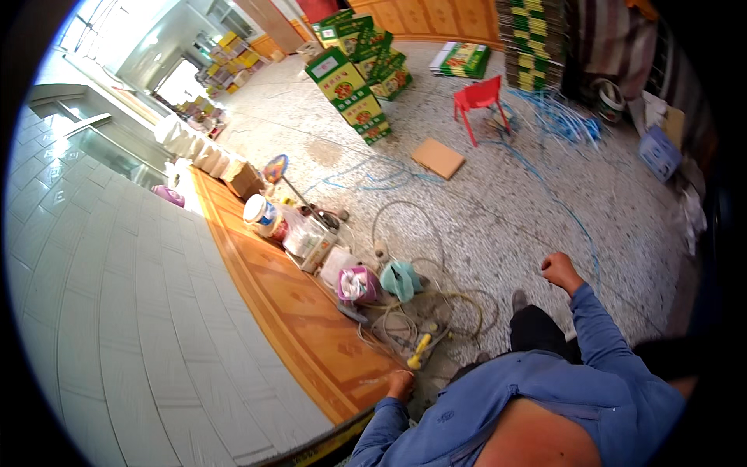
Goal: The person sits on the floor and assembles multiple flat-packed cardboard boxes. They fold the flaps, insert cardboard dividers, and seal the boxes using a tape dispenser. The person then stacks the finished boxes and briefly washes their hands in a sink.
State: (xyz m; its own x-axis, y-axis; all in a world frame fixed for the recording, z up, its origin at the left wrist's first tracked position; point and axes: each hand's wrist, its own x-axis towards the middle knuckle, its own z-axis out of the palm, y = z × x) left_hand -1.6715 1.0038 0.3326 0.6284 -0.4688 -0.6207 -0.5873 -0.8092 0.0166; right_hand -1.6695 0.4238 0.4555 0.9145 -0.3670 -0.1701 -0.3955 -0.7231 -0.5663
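Far left, grey wall tiles [117, 311], then the orange skirting band [296, 311] running along the floor. The left hand [401, 384] is down low beside that band, fingers curled, nothing visibly in it, nearest the yellow-handled tool [421, 349] lying in a tangle of hose [436, 303]. Just above sit a purple pot [358, 284] and a teal cloth [400, 279]. Further right, the right hand [559, 270] hangs over the speckled floor [498, 210], closed in a loose fist, empty. The hands are well apart.
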